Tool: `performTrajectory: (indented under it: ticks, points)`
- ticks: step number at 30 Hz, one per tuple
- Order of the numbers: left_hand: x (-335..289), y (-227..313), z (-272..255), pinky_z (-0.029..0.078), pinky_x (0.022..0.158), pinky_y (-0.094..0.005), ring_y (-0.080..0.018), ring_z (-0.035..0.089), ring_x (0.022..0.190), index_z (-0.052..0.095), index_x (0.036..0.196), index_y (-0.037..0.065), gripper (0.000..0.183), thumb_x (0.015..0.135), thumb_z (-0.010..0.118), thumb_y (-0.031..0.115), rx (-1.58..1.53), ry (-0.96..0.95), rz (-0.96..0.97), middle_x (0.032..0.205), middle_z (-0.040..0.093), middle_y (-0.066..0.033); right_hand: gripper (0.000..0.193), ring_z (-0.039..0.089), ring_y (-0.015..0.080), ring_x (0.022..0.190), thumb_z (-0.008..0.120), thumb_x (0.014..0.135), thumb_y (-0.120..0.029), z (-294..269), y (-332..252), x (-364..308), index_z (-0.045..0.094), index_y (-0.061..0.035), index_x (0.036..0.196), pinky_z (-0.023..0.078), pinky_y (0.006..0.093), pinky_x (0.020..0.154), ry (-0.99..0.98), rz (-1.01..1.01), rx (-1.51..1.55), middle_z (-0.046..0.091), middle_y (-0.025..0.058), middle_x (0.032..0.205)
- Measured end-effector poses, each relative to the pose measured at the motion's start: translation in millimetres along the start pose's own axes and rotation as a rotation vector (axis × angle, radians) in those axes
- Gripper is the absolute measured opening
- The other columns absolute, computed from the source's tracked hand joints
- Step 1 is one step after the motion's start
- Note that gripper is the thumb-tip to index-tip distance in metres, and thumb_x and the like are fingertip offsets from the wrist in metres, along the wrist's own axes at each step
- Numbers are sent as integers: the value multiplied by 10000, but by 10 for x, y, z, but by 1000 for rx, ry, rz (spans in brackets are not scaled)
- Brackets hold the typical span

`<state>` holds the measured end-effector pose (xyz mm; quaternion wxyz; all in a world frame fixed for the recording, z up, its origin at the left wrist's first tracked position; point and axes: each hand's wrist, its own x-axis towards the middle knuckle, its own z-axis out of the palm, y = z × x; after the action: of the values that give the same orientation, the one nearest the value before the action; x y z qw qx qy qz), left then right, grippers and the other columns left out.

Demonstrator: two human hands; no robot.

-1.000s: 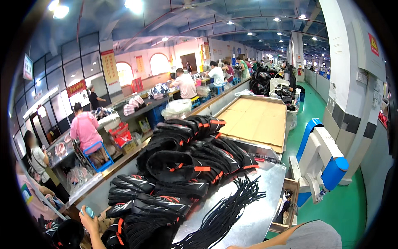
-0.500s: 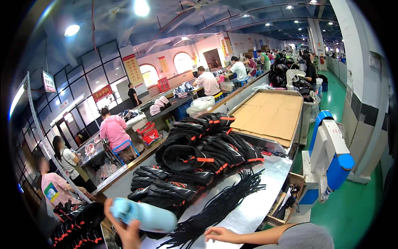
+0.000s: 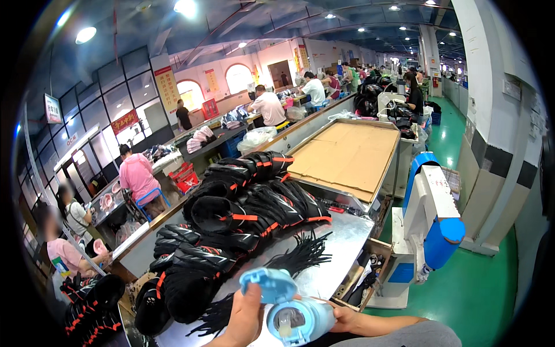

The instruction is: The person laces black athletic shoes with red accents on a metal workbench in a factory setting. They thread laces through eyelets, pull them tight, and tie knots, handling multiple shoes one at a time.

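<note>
Near the table's front edge I hold a light blue water bottle (image 3: 315, 321), its mouth tilted toward me. The flip lid stands raised, and a pale spout shows inside the opening. My left hand (image 3: 245, 315) grips the lid with the thumb against it. My right hand (image 3: 345, 318) wraps round the bottle's body from the right; some of its fingers are hidden behind. Beneath and behind the bottle lies a bundle of black laces (image 3: 300, 254) on the metal tabletop (image 3: 347, 234). Stacked black shoe uppers (image 3: 248, 202) with orange strips fill the table's left side.
A cardboard-lined tray (image 3: 347, 156) lies beyond the table. An open drawer (image 3: 370, 272) of oddments sits at right, beside a white and blue machine (image 3: 430, 225). More black uppers (image 3: 92, 306) are piled at lower left. Several people work along benches at the left and back.
The bottle has moved right and turned mouth toward me, and its lid is now open. My right hand has left the tabletop by the laces and taken hold of the bottle. The view has shifted.
</note>
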<state>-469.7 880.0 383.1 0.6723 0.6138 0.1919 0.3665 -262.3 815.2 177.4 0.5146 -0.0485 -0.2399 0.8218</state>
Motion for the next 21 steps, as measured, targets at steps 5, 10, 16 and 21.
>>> performTrajectory:
  ticks: [5,10,16,21]
  points:
    - [121,125,333,465,1026,-439,-319,650,1106,550,1348,-33,657,970,597,501,0,-121,-109,1289,628,-243,1133,449,298,1391,870,719,-369,65,-56,-220,188,-68,1573,325,481,1189,-31,-30,-55,397,139,1516]
    - [146,93,662,468,933,-321,-202,633,1043,542,1301,-101,476,1059,495,306,40,-396,121,1182,628,-174,1130,447,296,1392,864,724,-381,130,-201,-393,188,-70,1575,322,478,1190,-15,18,-181,398,137,1518]
    - [201,161,790,493,932,-343,-217,648,1054,508,1323,-116,589,1002,571,374,-114,-430,130,1203,630,-204,1127,445,292,1393,856,729,-395,128,-287,-375,187,-72,1577,319,475,1192,-15,70,-263,400,135,1520]
    - [127,169,501,537,829,-335,-234,688,978,546,1271,-161,786,978,526,567,141,-396,203,1207,645,-227,1125,444,289,1395,850,734,-407,127,-241,-202,187,-74,1578,316,473,1193,-39,103,-292,401,133,1521]
